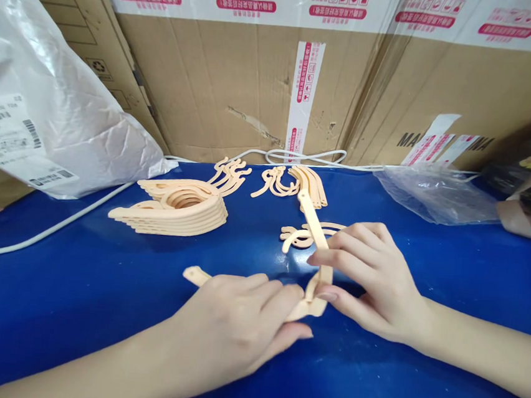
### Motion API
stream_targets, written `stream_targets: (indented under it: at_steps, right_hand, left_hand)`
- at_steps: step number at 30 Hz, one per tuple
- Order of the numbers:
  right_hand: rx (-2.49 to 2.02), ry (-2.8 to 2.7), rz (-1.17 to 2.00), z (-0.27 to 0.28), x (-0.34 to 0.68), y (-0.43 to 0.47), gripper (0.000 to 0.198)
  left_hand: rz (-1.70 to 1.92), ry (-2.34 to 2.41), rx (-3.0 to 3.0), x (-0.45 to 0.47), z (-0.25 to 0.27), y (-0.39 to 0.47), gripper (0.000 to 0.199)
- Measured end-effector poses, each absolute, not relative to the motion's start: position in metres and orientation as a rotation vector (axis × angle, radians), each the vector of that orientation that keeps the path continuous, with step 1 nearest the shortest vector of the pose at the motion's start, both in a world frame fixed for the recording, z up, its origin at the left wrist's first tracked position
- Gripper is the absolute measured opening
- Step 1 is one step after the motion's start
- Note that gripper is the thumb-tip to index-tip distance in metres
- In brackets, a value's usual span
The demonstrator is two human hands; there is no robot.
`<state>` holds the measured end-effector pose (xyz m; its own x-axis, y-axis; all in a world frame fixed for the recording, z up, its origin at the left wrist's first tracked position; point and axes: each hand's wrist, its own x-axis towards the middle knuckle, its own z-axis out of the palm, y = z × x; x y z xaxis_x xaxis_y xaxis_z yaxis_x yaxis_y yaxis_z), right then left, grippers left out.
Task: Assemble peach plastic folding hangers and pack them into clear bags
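Note:
Over the blue table, both hands grip one beige plastic folding hanger (319, 234), its two arms spread at an angle. My left hand (240, 315) is wrapped round the lower arm, whose rounded end juts out past the knuckles. My right hand (370, 278) pinches the upright arm near the joint between thumb and fingers. Just behind the right fingers lie a few curved beige pieces (297, 236), partly hidden. To the left sits a neat stack of similar beige hangers (182, 213).
Beige hooks (232, 176), more curved pieces (274, 181) and a pile of arms (312, 185) lie farther back. A white cable (55, 238) runs along the left and rear. Cardboard boxes (230, 77), a white parcel bag (54, 97) and a clear plastic bag (439, 194) border the table (70, 318).

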<state>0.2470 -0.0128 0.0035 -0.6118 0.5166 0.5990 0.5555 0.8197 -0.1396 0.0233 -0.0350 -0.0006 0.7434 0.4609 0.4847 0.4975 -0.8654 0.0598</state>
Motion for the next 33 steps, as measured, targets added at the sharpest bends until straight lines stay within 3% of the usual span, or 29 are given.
stream_targets:
  at_steps: [5, 10, 18, 26, 33]
  right_hand:
    - [-0.979, -2.23, 0.134, 0.003, 0.247, -0.008, 0.008]
    - [-1.086, -2.035, 0.373, -0.005, 0.253, 0.002, 0.023]
    - [-1.09, -1.719, 0.58, -0.01, 0.258, 0.017, 0.016]
    - [-1.123, -1.695, 0.617, -0.014, 0.263, 0.025, 0.012]
    - [-1.133, -1.866, 0.64, -0.017, 0.262, 0.024, 0.019]
  left_hand:
    - [-0.593, -0.657, -2.941, 0.023, 0.0, -0.033, 0.025]
    - [-0.639, -0.853, -3.175, 0.025, 0.006, -0.029, 0.019]
    - [-0.422, -0.841, -2.928, 0.038, -0.001, 0.009, 0.037]
    - [-0.469, -0.737, -2.808, 0.016, -0.002, 0.007, 0.029]
    - [-0.356, -1.021, -2.79, -0.035, 0.008, -0.024, 0.036]
